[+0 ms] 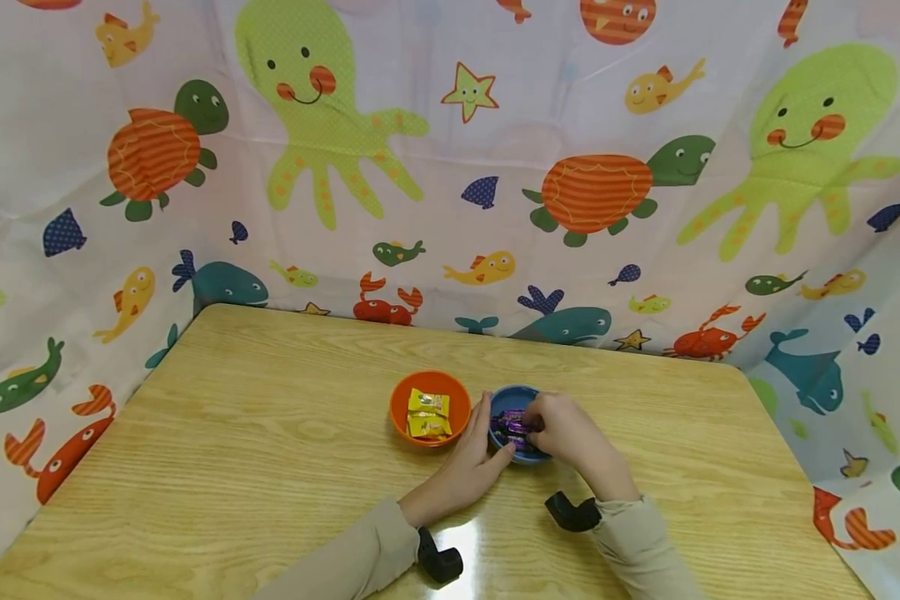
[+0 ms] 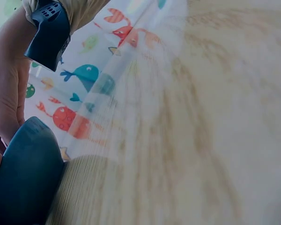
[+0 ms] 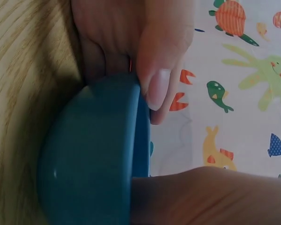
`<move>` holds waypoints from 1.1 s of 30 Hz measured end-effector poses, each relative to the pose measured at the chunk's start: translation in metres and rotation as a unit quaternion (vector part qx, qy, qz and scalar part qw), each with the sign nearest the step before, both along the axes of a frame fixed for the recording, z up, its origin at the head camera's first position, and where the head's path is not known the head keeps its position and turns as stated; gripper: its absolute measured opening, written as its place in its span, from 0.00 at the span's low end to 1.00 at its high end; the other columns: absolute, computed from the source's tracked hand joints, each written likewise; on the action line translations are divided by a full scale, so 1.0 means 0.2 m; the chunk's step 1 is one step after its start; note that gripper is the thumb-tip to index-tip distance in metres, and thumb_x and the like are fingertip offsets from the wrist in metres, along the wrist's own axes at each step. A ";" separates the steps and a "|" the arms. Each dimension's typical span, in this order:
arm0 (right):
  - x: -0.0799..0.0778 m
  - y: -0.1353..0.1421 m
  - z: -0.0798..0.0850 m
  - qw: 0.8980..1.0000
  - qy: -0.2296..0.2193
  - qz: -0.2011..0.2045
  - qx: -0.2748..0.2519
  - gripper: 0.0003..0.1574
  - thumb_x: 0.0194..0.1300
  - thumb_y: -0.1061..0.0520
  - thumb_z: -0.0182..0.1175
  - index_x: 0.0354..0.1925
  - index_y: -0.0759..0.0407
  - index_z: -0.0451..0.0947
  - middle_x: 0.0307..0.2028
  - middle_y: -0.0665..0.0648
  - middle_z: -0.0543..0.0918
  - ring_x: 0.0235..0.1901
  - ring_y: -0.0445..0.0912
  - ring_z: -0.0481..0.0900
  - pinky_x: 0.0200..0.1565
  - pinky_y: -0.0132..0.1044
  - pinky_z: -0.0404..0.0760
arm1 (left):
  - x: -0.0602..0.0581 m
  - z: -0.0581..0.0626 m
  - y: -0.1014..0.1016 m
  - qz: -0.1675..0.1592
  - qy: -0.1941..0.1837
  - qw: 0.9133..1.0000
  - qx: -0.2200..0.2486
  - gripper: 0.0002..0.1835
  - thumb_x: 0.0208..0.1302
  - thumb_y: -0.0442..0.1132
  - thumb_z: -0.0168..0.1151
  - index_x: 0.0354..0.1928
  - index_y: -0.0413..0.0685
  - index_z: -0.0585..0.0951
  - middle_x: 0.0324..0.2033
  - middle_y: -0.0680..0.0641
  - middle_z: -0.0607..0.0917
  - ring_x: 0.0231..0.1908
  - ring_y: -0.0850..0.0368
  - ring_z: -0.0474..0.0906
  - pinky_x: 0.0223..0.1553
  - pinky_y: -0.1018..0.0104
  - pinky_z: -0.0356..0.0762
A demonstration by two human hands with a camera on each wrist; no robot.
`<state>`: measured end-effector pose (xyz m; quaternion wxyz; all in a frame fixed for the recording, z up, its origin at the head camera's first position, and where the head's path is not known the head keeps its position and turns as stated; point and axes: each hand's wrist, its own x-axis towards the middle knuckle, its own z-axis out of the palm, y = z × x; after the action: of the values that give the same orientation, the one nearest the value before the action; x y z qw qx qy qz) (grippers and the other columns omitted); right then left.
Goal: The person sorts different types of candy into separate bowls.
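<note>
A blue bowl (image 1: 501,398) stands on the table with several purple-wrapped candies (image 1: 512,422) inside. My left hand (image 1: 465,467) holds its left side; in the right wrist view the thumb (image 3: 159,89) hooks over the rim of the bowl (image 3: 89,154) while the other fingers lie along the outside. Reaching in from the right, my right hand (image 1: 573,437) has bent fingers down among the candies. Whether they pinch one is hidden. Just left of my left hand sits an orange bowl (image 1: 397,425) with yellow-wrapped candies (image 1: 429,415).
The wooden table (image 1: 270,467) reaches back to a white cloth (image 1: 420,200) printed with sea animals, which also hangs at both sides. A black wrist camera (image 1: 441,560) is on the left sleeve, another black camera (image 1: 572,512) on the right.
</note>
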<state>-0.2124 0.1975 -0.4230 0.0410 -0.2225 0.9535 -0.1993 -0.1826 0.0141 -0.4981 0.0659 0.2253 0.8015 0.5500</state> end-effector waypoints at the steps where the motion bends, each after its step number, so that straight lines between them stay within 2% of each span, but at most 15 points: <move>1: 0.00 0.00 0.00 1.000 0.000 -0.003 0.001 0.07 0.50 0.70 0.71 0.31 0.64 0.86 0.28 0.54 0.82 0.28 0.43 0.76 0.31 0.39 0.80 | 0.00 0.00 0.00 0.000 0.000 1.000 0.000 0.45 0.75 0.48 0.52 0.78 0.42 0.36 0.78 0.40 0.40 0.76 0.50 0.37 0.73 0.44 0.43; 12: 0.03 -0.01 0.03 1.000 0.014 -0.013 -0.010 0.07 0.53 0.66 0.73 0.34 0.63 0.86 0.31 0.54 0.82 0.29 0.42 0.76 0.33 0.39 0.80 | 0.00 -0.01 -0.02 0.001 -0.004 1.000 0.004 0.45 0.75 0.48 0.52 0.79 0.42 0.36 0.78 0.41 0.40 0.76 0.50 0.38 0.73 0.43 0.43; 18: 0.07 -0.02 0.05 0.999 0.028 0.003 -0.047 0.06 0.58 0.62 0.71 0.35 0.63 0.86 0.31 0.52 0.82 0.29 0.40 0.77 0.32 0.34 0.81 | 0.02 -0.02 -0.02 0.007 -0.022 1.000 0.006 0.46 0.75 0.50 0.51 0.78 0.42 0.36 0.78 0.41 0.38 0.76 0.49 0.35 0.73 0.42 0.40; 23: 0.13 0.00 0.07 0.994 0.052 0.041 -0.085 0.03 0.60 0.62 0.70 0.34 0.61 0.86 0.28 0.47 0.80 0.28 0.37 0.76 0.31 0.34 0.81 | 0.09 -0.03 -0.02 0.019 -0.032 0.999 0.019 0.44 0.76 0.50 0.49 0.78 0.38 0.36 0.77 0.39 0.37 0.76 0.47 0.33 0.73 0.43 0.38; 25: 0.17 0.00 0.08 0.992 0.057 0.048 -0.097 0.01 0.61 0.62 0.69 0.33 0.60 0.86 0.28 0.46 0.80 0.28 0.36 0.76 0.31 0.34 0.81 | 0.14 -0.02 -0.02 0.023 -0.049 0.998 0.036 0.42 0.77 0.48 0.47 0.77 0.36 0.37 0.77 0.38 0.38 0.76 0.46 0.33 0.73 0.43 0.38; 29: 0.26 0.03 0.09 0.989 0.058 0.048 -0.126 0.00 0.62 0.61 0.69 0.33 0.58 0.86 0.29 0.43 0.80 0.29 0.34 0.76 0.31 0.32 0.82 | 0.23 0.03 -0.04 0.018 -0.112 0.989 0.093 0.37 0.78 0.42 0.43 0.77 0.33 0.40 0.76 0.33 0.41 0.75 0.39 0.39 0.72 0.43 0.41; 33: 0.36 0.08 0.11 0.986 0.059 0.050 -0.148 0.06 0.62 0.63 0.68 0.33 0.51 0.86 0.30 0.41 0.80 0.30 0.34 0.77 0.31 0.31 0.82 | 0.33 0.06 -0.12 -0.026 -0.174 0.976 0.126 0.34 0.80 0.45 0.40 0.78 0.36 0.43 0.76 0.33 0.45 0.74 0.35 0.46 0.70 0.40 0.50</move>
<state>-0.1414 0.2135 -0.4003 -0.0387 -0.2852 0.9019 -0.3222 -0.1159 -0.0094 -0.4855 0.1902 0.1535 0.6960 0.6751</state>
